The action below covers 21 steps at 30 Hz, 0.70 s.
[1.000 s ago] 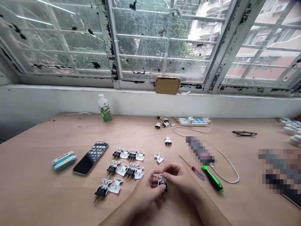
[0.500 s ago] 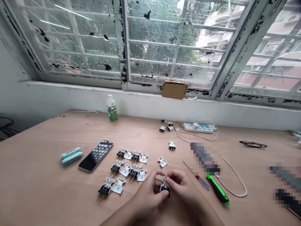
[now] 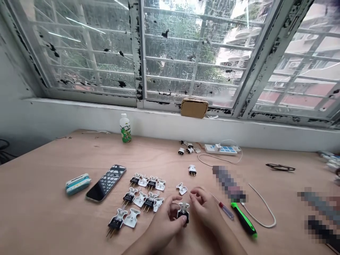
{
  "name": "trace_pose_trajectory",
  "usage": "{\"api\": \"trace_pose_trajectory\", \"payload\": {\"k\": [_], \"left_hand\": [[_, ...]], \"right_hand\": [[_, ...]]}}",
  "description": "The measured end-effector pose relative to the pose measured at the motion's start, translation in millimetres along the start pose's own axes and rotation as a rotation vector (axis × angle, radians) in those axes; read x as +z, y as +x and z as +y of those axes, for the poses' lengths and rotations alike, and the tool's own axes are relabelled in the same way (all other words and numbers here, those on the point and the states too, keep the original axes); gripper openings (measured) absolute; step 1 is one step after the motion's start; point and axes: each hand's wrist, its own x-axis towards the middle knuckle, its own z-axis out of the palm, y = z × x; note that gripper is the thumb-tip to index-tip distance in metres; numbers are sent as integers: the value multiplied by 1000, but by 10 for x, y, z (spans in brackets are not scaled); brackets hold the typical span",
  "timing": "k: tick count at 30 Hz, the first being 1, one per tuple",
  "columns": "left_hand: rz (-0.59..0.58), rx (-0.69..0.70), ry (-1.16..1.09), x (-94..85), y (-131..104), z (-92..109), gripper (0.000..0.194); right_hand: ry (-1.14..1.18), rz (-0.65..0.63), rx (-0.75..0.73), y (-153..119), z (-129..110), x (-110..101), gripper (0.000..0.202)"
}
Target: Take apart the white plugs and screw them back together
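Observation:
My left hand (image 3: 166, 220) grips an opened plug (image 3: 183, 209), a white shell half with a black insert, between thumb and fingers. Just to its right, my right hand (image 3: 204, 205) is apart from the plug, thumb and forefinger drawn together; whatever they may pinch is too small to make out. Beyond the hands lies a loose white plug cover (image 3: 181, 188). On the left are rows of opened plugs (image 3: 116, 222) with brass pins, each beside a white cover (image 3: 132, 217). A closed white plug (image 3: 192, 170) rests farther back.
Right of my hands lie a screwdriver (image 3: 226, 211), a green-and-black handle (image 3: 244, 220) and a white cable (image 3: 265, 223). A phone (image 3: 106, 183) and a blue-white case (image 3: 78, 184) are left. A bottle (image 3: 125, 128), several plugs (image 3: 189, 150) and a power strip (image 3: 221, 149) stand behind.
My right hand has drawn away from the plug to the right. My left hand keeps the plug, now more visible. The camera view has tilted up slightly.

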Motion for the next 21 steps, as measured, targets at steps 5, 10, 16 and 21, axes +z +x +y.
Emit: {"api": "trace_pose_trajectory", "payload": {"k": [5, 10, 16, 21], "left_hand": [[26, 39, -23, -49, 33, -14, 46], [27, 76, -16, -84, 41, -11, 43], [58, 40, -27, -62, 28, 81, 44], [110, 31, -7, -61, 22, 108, 46]], "right_hand": [[-243, -84, -93, -4, -117, 71, 48], [-522, -190, -98, -33, -207, 119, 46], [-483, -134, -122, -52, -204, 54, 11], [-448, -104, -128, -92, -216, 19, 12]]}}
